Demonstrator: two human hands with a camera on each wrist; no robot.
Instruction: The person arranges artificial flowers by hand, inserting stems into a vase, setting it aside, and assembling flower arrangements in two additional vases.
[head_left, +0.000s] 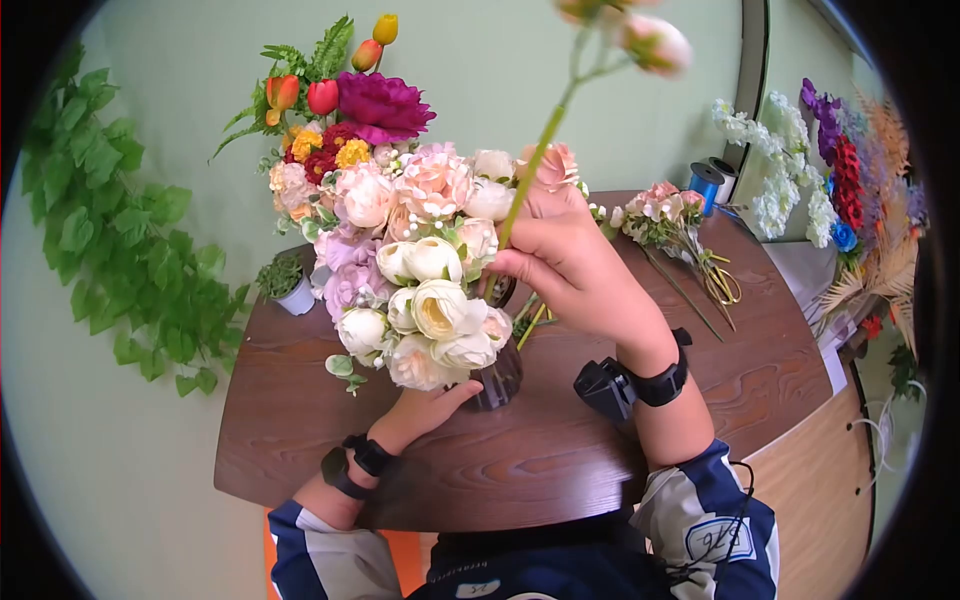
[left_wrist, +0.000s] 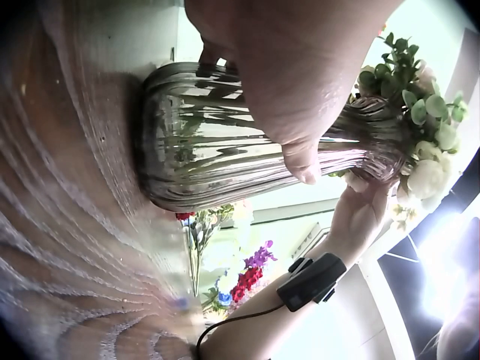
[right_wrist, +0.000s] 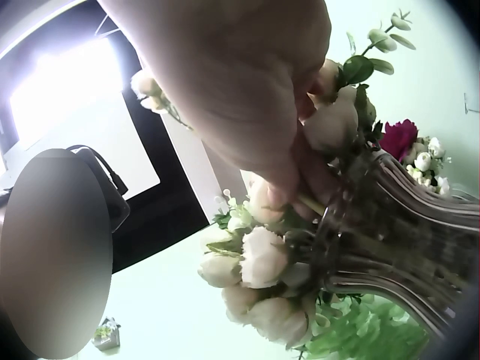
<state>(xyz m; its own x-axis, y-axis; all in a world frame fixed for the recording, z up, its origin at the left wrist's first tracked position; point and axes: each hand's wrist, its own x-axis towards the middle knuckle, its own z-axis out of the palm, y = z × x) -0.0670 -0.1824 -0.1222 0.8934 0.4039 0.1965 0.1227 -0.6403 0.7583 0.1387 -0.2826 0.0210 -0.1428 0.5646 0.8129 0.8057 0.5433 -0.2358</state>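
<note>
Flowers (head_left: 435,305) in white, pink and lilac crowd the mouth of a glass vase (head_left: 497,385), which stands upright on the wooden counter (head_left: 560,450) between the two hands. The left hand (head_left: 425,412) grips the vase low on its body, the thumb laid along the near side and the fingers reaching round the glass. The right hand (head_left: 580,265), higher up at the edge of the blooms, pinches a green stem (head_left: 537,165) between thumb and fingers. Pale pink buds (head_left: 655,45) top that stem, well above the right hand; its lower end is hard to make out near the vase's mouth. Judging by how full the vase looks, most of the arranging seems done, while the pinched stem does not yet look settled among the others. Beyond and to the right of the right hand, a loose bunch (head_left: 665,212) lies on the counter outside the vase; whether it is meant to go in cannot be told. Past the left hand, a purple bloom (head_left: 385,107) and red tulips (head_left: 322,97) rise behind the paler heads, and the head view does not show whether they share the vase.
</note>
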